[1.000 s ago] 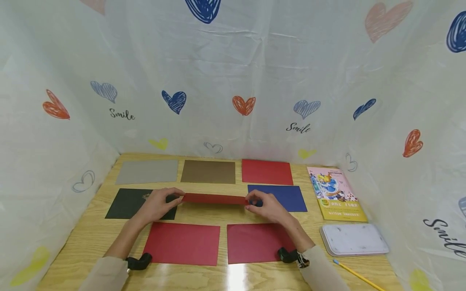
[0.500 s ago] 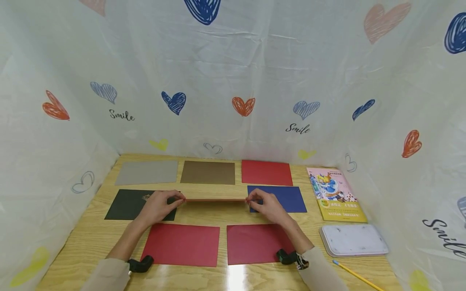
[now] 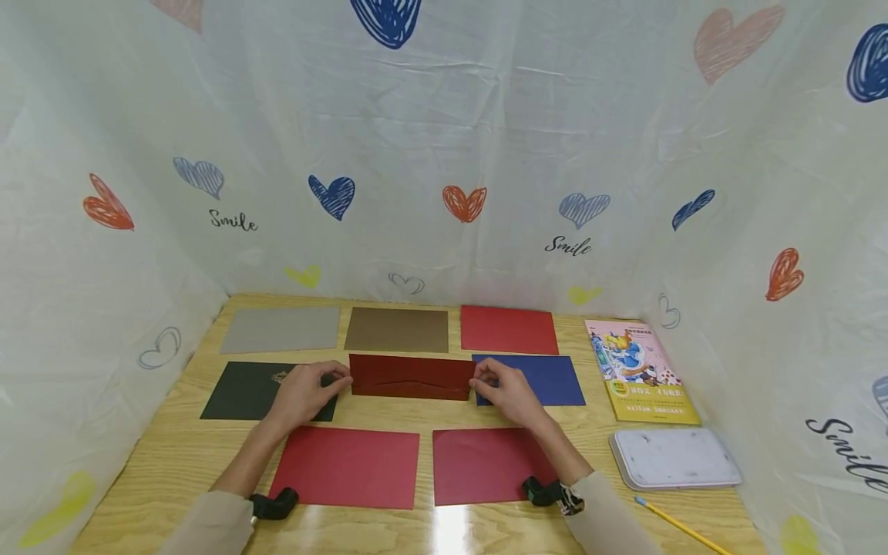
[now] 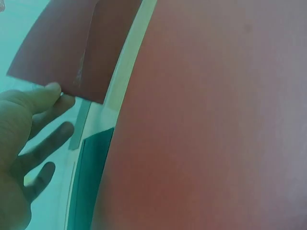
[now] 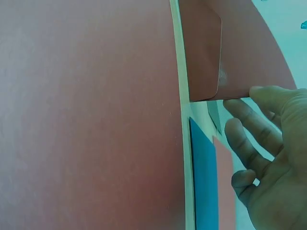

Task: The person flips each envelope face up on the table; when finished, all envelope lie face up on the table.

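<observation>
A dark red envelope [image 3: 412,376] is held up lengthwise between both hands over the middle of the table, its flap side facing me. My left hand [image 3: 303,391] pinches its left edge between thumb and fingertips, the other fingers spread below in the left wrist view. At the opposite edge, my right hand [image 3: 509,395] pinches it the same way, and the flap seam shows in the right wrist view. A dark green envelope [image 3: 239,391] lies partly under my left hand. Beside my right hand lies a blue one [image 3: 551,381]. Two red envelopes [image 3: 350,468] lie below, between my forearms.
Along the back lie a grey envelope [image 3: 280,329], a brown one [image 3: 397,329] and a bright red one [image 3: 509,329]. To the right are a pink and yellow book [image 3: 638,362], a white case [image 3: 676,456] and a yellow pencil [image 3: 683,526]. A heart-print curtain [image 3: 409,116] encloses the table.
The held envelope has turned between my hands, from its plain red face, through edge-on, to its flap side. Both hands keep their pinch and stay in nearly the same place.
</observation>
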`<state>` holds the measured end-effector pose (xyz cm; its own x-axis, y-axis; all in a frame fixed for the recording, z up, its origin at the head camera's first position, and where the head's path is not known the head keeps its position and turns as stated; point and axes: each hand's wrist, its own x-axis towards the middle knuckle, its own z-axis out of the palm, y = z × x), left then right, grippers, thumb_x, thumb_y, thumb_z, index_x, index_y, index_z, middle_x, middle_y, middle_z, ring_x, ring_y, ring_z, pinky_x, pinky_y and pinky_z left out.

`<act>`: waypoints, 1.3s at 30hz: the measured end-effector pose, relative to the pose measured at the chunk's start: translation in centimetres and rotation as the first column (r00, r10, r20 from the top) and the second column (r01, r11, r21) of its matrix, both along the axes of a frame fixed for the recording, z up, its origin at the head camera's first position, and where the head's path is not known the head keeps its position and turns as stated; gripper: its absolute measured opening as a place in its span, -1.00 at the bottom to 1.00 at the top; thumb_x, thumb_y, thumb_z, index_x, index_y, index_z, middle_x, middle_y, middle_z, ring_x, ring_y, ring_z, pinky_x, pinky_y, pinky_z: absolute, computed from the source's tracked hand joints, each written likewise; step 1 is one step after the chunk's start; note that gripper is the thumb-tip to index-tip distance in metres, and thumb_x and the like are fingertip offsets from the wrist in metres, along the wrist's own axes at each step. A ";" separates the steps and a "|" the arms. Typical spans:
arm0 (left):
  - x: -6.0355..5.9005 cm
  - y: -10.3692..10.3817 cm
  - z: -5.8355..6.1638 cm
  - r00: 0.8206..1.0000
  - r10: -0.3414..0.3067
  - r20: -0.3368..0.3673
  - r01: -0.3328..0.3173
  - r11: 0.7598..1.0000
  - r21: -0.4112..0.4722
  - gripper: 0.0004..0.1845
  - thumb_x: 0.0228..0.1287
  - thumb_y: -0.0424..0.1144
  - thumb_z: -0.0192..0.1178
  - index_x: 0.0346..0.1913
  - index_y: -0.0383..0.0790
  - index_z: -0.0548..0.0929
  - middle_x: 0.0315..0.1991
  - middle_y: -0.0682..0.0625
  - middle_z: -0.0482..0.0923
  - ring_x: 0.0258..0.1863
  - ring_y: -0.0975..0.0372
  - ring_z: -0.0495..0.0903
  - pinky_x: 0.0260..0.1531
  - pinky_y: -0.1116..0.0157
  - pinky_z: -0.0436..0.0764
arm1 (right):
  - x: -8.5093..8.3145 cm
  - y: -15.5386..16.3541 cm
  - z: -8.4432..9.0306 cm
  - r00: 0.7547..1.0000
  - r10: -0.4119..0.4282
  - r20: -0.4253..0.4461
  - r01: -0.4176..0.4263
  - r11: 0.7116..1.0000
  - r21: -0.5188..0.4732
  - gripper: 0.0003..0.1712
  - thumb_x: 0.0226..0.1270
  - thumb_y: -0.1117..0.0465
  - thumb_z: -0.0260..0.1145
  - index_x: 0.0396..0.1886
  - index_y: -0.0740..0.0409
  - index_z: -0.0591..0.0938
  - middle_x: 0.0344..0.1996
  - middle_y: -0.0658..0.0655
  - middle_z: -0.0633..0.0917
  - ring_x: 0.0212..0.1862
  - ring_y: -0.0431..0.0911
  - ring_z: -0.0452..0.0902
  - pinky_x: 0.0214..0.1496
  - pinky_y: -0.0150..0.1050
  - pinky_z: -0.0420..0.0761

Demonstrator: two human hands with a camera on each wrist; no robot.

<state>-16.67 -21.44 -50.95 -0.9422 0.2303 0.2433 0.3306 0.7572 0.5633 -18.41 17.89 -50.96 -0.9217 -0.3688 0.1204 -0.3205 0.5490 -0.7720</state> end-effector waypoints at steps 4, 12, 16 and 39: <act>0.1 0.6 -0.1 0.998 0.066 0.010 -0.066 0.997 0.026 -0.88 0.28 -0.14 0.40 -0.18 -0.07 0.78 -0.36 0.12 0.74 -0.61 0.37 0.41 -0.56 0.34 0.36 | 0.0 -0.4 -0.2 0.999 -0.046 0.019 0.046 0.999 -0.006 -0.89 0.41 0.07 0.37 -0.21 -0.06 0.60 -0.34 -0.11 0.74 -0.27 -0.21 0.66 -0.34 -0.29 0.52; 0.0 1.5 0.0 0.988 0.149 0.044 -0.152 0.986 0.063 -0.86 0.24 -0.17 0.43 -0.18 -0.09 0.76 -0.36 0.10 0.73 -0.42 0.25 0.64 -0.47 0.28 0.49 | -0.3 -1.1 -0.6 0.992 -0.122 -0.020 0.122 0.992 -0.011 -0.83 0.34 0.18 0.43 -0.18 -0.02 0.59 -0.41 -0.15 0.77 -0.26 -0.24 0.70 -0.25 -0.27 0.58; -0.1 1.6 0.0 0.985 0.152 0.080 -0.159 0.984 0.080 -0.81 0.24 -0.22 0.43 -0.11 -0.12 0.74 -0.30 0.06 0.75 -0.31 0.18 0.70 -0.36 0.20 0.59 | -0.5 -1.5 -0.8 0.989 -0.146 -0.028 0.146 0.989 0.000 -0.80 0.33 0.20 0.44 -0.15 0.01 0.58 -0.39 -0.15 0.77 -0.21 -0.19 0.71 -0.23 -0.25 0.57; -0.2 1.6 -0.3 0.991 0.044 0.124 -0.038 0.998 -0.055 -0.44 0.20 -0.26 0.44 0.27 -0.31 0.59 -0.10 -0.05 0.72 -0.18 0.12 0.59 -0.32 0.20 0.51 | -0.9 -2.2 -1.1 0.996 -0.011 -0.084 0.034 0.959 0.280 -0.55 0.35 0.18 0.42 0.21 0.06 0.60 -0.13 0.01 0.74 -0.31 -0.20 0.55 -0.32 -0.28 0.48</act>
<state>-16.88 -19.85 -51.24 -0.9734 0.2003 0.1116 0.2282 0.7982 0.5575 -19.28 15.69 -52.06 -0.9217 -0.3776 0.0889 -0.3601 0.7477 -0.5579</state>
